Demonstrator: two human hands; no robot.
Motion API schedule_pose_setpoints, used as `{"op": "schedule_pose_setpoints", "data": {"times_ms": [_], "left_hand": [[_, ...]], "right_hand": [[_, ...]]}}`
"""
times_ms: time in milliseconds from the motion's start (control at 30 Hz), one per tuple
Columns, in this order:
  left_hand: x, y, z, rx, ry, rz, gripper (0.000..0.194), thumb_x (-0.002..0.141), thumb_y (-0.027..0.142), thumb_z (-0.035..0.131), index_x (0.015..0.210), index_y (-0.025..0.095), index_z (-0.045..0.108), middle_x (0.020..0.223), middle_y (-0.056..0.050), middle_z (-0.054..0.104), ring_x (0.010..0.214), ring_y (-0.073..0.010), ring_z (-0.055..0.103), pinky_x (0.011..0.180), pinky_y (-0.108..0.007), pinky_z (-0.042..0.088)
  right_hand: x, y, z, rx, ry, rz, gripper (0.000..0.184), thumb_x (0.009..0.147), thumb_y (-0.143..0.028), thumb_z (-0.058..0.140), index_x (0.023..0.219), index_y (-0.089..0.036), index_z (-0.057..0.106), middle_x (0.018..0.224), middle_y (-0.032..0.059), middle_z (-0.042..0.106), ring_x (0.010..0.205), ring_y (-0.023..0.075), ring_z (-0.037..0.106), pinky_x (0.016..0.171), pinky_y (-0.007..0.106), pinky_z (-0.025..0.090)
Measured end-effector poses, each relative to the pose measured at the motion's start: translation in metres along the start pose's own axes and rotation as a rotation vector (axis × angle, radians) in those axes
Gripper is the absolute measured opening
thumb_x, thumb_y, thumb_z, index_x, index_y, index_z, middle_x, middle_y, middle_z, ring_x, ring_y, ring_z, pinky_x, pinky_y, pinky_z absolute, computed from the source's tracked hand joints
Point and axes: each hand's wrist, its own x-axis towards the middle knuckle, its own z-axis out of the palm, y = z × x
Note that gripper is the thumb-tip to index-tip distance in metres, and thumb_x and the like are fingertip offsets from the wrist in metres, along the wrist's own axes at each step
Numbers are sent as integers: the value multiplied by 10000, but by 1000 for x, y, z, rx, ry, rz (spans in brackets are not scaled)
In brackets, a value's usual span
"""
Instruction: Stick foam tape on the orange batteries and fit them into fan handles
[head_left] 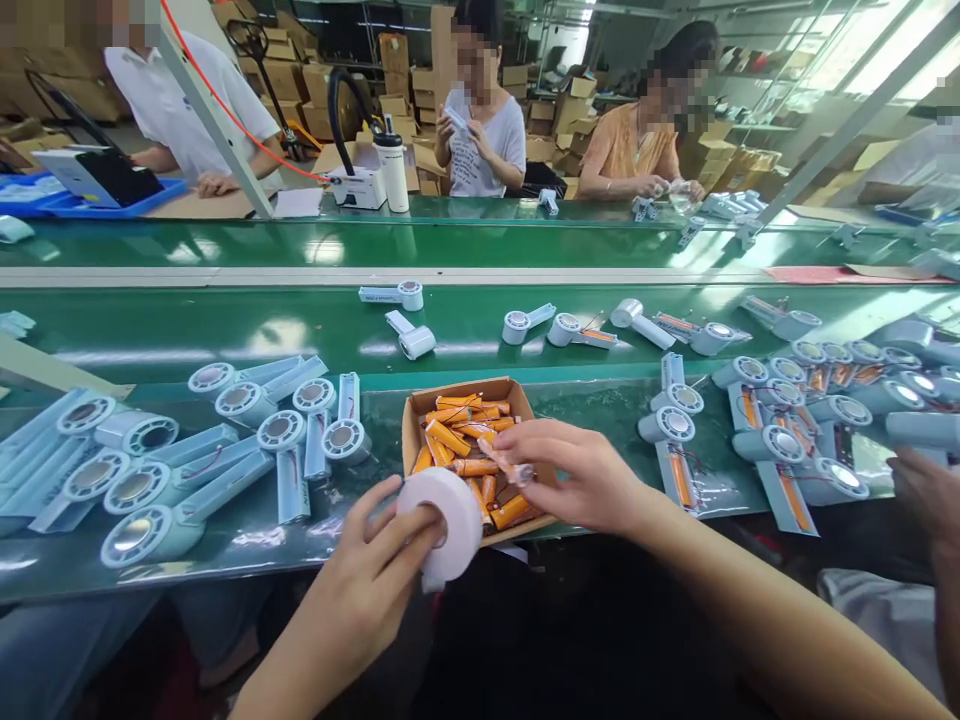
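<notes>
My left hand (386, 545) grips a roll of white tape (459, 520), with fingers pushed into its core. My right hand (574, 470) pinches an orange battery (499, 458); its near end is partly covered by my fingers and looks shiny. Beneath both hands sits an open cardboard box (411, 425) holding several loose orange batteries (448, 438) with thin wires. To the left lie several pale blue fan housings (139, 535) with round heads and open handles. On the right, similar housings (675, 460) have orange batteries in their handles.
More housings (412, 340) are scattered along the green conveyor belt (300, 345). Across it, co-workers (487, 140) handle parts. A white bottle (391, 175) stands on the far side. At the right edge another person's hand (926, 500) reaches near the housings.
</notes>
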Motion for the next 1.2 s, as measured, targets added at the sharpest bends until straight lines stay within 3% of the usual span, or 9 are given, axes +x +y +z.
{"op": "schedule_pose_setpoints", "data": {"times_ms": [100,200,367,533,667,833,933,1100,1200], "left_hand": [[6,7,-2,-57,-70,70,494,890,-117,437,1207,144,713,1206,-77,745,1479,-304,452,1176,-454,548],[13,13,-4,-86,-122,167,459,906,-105,423,1172,118,722,1216,-97,734,1513,-308,432,1161,-418,562],[18,13,-6,-48,-291,261,292,1008,58,508,1179,143,728,1244,-109,731,1332,-310,618,978,-382,665],[28,8,-12,49,-330,322,289,984,59,524,1139,167,742,1228,-108,723,1213,-300,676,760,-306,675],[49,11,-18,135,-400,387,374,913,-2,498,1115,169,762,1174,-85,740,1001,-262,709,667,-299,637],[71,17,-13,147,-394,454,391,899,-6,488,1108,166,771,1114,-80,738,1011,-274,698,722,-327,642],[79,17,-8,140,-315,415,401,950,4,436,1146,153,753,1125,-77,732,1023,-268,690,760,-336,657],[80,20,-3,100,-207,255,388,1052,106,396,1277,159,708,1236,-80,720,1151,-266,687,794,-304,666],[77,23,-3,82,-222,215,399,1062,131,395,1304,178,708,1276,-76,721,1170,-269,696,747,-280,664]], "right_hand": [[-7,-6,-8,48,140,-231,343,944,-8,646,1261,-137,667,1283,179,771,1273,237,716,1100,397,604],[-11,-10,-8,152,142,-234,337,949,7,622,1229,-163,698,1279,144,782,1295,251,706,1119,436,602],[-31,-19,-1,457,6,46,372,901,16,602,1131,-246,732,1215,74,810,1261,234,726,1119,430,583],[-58,-24,5,1024,119,566,374,927,-168,711,1288,-264,685,1432,105,690,1309,246,685,1046,423,595],[-47,-16,-10,1015,-231,894,500,840,-407,844,1276,-195,721,1095,61,782,938,214,730,823,328,593],[-22,-1,-46,563,-530,853,247,765,-353,884,770,-153,739,700,-50,658,689,129,543,653,244,425],[-27,1,-34,806,-320,949,365,654,-422,954,804,-155,755,715,-38,687,687,146,593,679,265,495],[-49,-17,27,1201,381,1000,539,549,-500,1009,919,-179,786,846,19,769,820,217,722,828,359,599],[-54,-22,28,1212,377,991,515,570,-517,999,896,-178,789,829,12,765,796,196,706,806,333,585]]}}
